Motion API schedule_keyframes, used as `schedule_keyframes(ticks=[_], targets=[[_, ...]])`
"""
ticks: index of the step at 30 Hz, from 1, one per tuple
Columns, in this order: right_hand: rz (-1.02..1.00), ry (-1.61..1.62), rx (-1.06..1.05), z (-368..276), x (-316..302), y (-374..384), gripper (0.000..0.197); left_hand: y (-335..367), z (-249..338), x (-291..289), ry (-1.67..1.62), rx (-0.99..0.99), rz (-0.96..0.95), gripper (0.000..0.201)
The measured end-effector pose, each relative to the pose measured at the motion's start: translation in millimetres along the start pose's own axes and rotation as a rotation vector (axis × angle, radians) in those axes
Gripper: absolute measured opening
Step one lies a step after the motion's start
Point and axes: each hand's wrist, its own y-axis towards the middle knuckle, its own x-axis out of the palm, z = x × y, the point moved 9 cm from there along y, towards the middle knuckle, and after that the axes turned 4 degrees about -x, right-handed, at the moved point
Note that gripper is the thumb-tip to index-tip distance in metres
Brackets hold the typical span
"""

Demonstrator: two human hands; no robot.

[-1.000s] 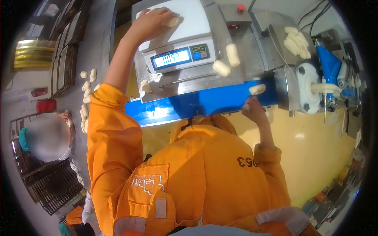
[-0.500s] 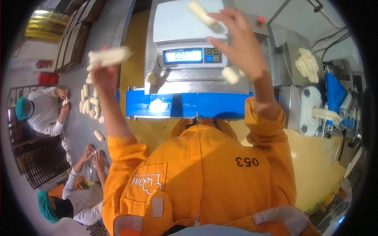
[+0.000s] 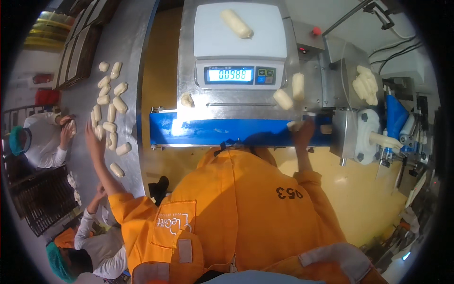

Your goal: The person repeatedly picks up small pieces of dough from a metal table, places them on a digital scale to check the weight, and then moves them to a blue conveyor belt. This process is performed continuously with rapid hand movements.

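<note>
My left hand reaches onto the metal table at the left, its fingers closed around a pale dough roll among several others. My right hand is low over the blue conveyor belt, in shadow, gripping another dough roll. One dough roll lies alone on the white plate of the digital scale, whose display is lit. Two rolls rest on the steel stand right of the display, and a small dough lump sits to its left.
Several dough rolls are spread over the metal table. At the right stands a machine with a white outlet and dough coming from it; more dough is piled on top. Two co-workers in green hairnets work at the table's far left.
My left hand has lowered its dough roll to the table. My right hand has left the roll on the scale and come down to the belt. Another roll now stands on the steel at the right.
</note>
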Motion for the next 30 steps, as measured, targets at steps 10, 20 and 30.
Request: schedule_keyframes(ticks=[10, 20, 30], targets=[[-0.522, -0.191, -0.452, -23.7, 66.4, -43.5, 0.053, 150.4, 470.0, -50.3, -0.253, 0.933, 0.136, 0.058], [0.052, 0.719, 0.546, -4.6, -127.1, 31.2, 0.021, 161.0, 461.2, -17.8, -0.800, 0.829, -0.059, 0.031], [0.260, 0.765, -0.052, -275.3, -177.2, 222.2, 0.033, 10.4, 97.2, 3.0, -1.119, -0.341, 0.071, 0.035]])
